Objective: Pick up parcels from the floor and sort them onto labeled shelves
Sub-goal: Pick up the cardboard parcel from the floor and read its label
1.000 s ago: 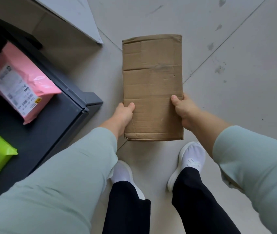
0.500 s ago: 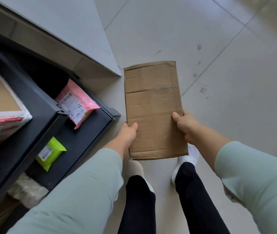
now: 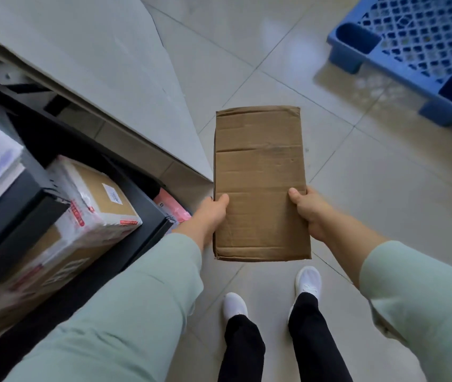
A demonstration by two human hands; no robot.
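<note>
The plain brown rectangular cardboard parcel [image 3: 260,183], creased and closed, is held flat above the floor at frame centre.

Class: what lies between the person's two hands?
In the head view, the brown cardboard parcel lies between the left hand and right hand, gripped at both side edges.

Three parcels: one plain cardboard box [image 3: 260,183], one taped box [image 3: 92,205], one pink mailer [image 3: 171,206] (mostly hidden).

Plain brown cardboard parcel [image 3: 260,183]. Left of it, a black shelf [image 3: 139,241] bearing a brown box [image 3: 95,199] with red-printed tape and a pink mailer [image 3: 171,206]. Right of it, a blue lattice pallet [image 3: 417,48]. Below it, mint-green sleeves [image 3: 142,299], black trousers [image 3: 315,340], white shoes [image 3: 308,281]. Under it, pale grey floor tiles [image 3: 370,194].
</note>
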